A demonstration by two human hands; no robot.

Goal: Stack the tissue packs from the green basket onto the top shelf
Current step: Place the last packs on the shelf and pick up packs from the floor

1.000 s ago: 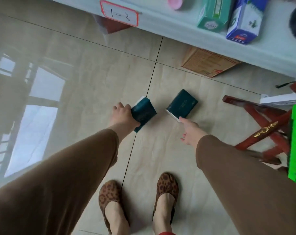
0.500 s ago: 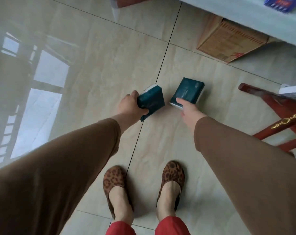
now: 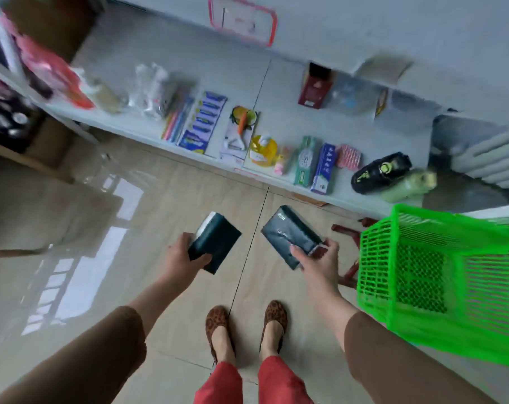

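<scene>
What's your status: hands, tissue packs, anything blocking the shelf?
Left hand grip shut on one dark tissue pack. Right hand grip shut on second tissue pack. Green basket at right. Shelf ahead, path open.

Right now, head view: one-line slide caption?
Left hand and right hand each hold a dark green tissue pack beside the green basket.
</scene>
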